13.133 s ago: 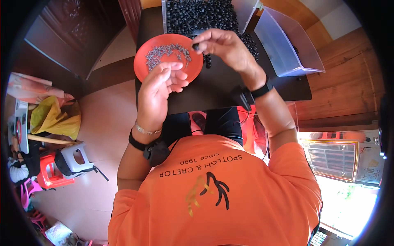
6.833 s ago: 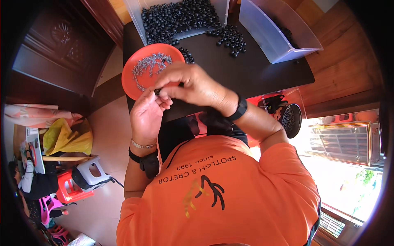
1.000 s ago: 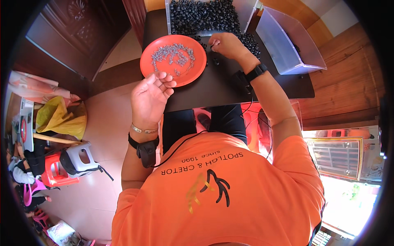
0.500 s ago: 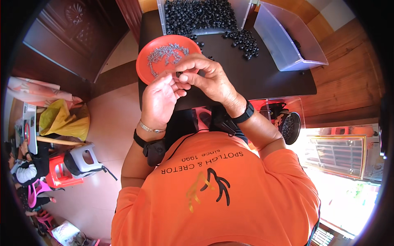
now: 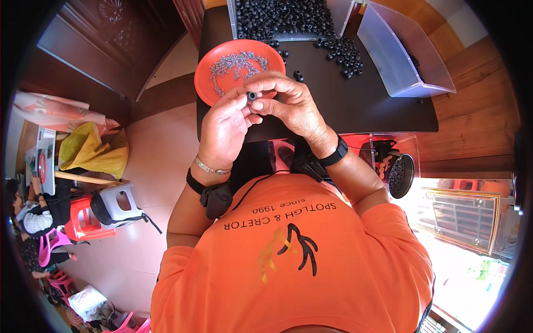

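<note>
Over the near edge of the table, a small round black piece with a hole in its end (image 5: 251,96) is pinched between the fingertips of both hands. My left hand (image 5: 222,130) has its palm turned up, its fingertips closed at the piece's left side. From the right, the thumb and bent forefinger of my right hand (image 5: 294,108) close on the same piece. Just beyond them lies a red round plate (image 5: 204,83) with many small silvery metal parts (image 5: 241,62), partly hidden by my fingers.
A clear bin (image 5: 233,25) full of similar black pieces stands at the back of the dark table (image 5: 383,114). Loose black pieces (image 5: 347,58) lie beside it. Another translucent bin (image 5: 388,61) sits right. A round dark container (image 5: 401,176) is below the table's right side. Stools (image 5: 122,205) and people are left.
The black piece between my fingertips now shows its holed end more plainly. The whole view has shifted a little, and both hands stay together near the plate.
</note>
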A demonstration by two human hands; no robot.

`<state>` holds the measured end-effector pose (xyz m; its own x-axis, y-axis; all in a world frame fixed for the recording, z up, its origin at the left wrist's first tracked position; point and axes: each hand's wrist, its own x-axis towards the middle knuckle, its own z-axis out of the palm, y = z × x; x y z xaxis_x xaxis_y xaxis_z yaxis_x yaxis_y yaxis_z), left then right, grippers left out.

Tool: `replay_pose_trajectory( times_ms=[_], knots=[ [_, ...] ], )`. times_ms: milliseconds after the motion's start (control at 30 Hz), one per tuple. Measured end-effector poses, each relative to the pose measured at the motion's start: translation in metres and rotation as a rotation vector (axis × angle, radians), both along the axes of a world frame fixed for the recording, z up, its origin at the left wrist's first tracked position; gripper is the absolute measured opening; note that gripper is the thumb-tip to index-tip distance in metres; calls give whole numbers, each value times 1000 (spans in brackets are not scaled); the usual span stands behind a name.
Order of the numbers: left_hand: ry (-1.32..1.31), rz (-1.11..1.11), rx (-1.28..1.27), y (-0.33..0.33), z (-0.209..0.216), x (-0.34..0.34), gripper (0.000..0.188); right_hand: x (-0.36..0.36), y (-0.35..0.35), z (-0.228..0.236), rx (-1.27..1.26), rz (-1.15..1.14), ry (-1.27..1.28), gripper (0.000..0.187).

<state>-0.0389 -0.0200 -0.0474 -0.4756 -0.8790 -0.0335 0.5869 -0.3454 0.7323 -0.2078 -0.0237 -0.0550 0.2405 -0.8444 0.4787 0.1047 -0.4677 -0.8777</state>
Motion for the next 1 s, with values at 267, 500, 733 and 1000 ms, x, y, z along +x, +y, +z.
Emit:
replay_pose_trajectory(
  times_ms=[267,500,733,1000],
  knots=[
    [87,-26,16,-1,-8,3,21,1,1,3,-7,-18,46,26],
    [143,-87,-1,-2,-13,6,22,1,1,4,-88,-60,99,24],
    [55,-70,-9,1,-8,5,27,4,4,-1,173,140,-179,24],
    [106,-43,-42,4,-16,14,30,10,5,7,41,97,3,24]
  ],
)
